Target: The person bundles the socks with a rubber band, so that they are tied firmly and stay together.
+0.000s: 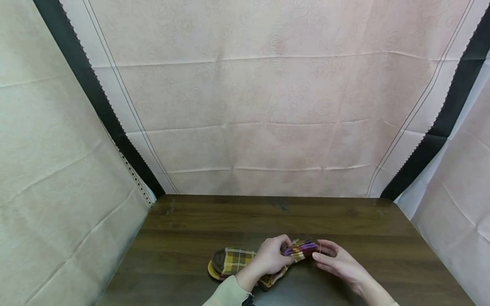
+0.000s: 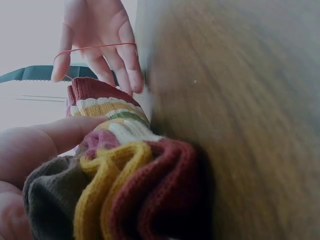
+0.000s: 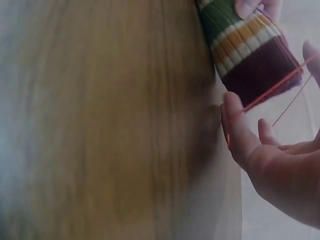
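Note:
A stack of knitted socks, yellow plaid on top with striped cuffs, lies toward the near side of the table. My left hand grips the bunch near the cuffs, thumb on one side and fingers on the other. In the left wrist view the layers of the socks fold in grey, mustard and maroon. Just past the cuff end is my right hand, its fingers spread. A thin red rubber band stretches across those fingers and thumb, its strands passing close by the maroon cuff.
Dark brown wood makes up the tabletop. Behind it hangs a pale creased cloth, with further cloth walls at left and right. Black strips run down both corners to the table's far edge.

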### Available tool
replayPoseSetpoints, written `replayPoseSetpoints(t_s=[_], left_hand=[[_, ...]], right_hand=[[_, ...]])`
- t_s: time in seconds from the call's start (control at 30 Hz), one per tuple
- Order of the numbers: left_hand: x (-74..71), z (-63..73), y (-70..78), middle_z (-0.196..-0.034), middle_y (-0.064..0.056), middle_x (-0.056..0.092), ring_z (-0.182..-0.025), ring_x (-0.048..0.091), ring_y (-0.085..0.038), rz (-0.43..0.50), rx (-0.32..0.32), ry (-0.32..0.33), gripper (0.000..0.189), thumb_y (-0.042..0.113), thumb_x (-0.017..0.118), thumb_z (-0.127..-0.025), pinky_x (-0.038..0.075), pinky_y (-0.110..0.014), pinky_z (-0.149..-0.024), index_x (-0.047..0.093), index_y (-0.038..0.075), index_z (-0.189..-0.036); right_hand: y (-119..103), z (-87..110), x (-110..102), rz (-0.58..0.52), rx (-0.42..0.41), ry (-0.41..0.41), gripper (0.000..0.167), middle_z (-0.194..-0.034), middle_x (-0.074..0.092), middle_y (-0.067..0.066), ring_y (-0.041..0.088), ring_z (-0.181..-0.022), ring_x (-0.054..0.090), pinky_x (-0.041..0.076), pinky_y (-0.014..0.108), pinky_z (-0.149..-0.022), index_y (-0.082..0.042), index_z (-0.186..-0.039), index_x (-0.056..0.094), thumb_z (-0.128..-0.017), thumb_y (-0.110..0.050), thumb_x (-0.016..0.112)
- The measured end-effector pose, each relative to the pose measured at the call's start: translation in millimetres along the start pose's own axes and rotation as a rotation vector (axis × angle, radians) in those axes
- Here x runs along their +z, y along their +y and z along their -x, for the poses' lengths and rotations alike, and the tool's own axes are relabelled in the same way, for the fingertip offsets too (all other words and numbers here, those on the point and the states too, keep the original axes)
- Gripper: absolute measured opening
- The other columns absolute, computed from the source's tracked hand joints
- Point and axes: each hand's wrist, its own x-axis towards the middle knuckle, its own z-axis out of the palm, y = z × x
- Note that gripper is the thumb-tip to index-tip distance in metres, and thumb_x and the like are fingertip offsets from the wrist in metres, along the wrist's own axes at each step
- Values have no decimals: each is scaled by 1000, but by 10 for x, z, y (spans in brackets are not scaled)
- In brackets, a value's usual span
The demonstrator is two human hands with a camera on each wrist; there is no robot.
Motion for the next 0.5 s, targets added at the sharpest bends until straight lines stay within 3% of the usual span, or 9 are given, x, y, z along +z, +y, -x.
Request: replayPoseSetpoints(t_s=[0.5], left_hand=[[8, -5, -45, -82, 14, 59, -69, 50, -5, -9, 53, -7, 22, 14, 87, -89, 44, -25, -66, 70, 24, -100]], right_hand=[[-123, -123, 29, -54, -6, -189, 92, -168, -4, 40, 28, -126, 61, 54, 47, -106, -2, -164, -2, -106, -12, 69]])
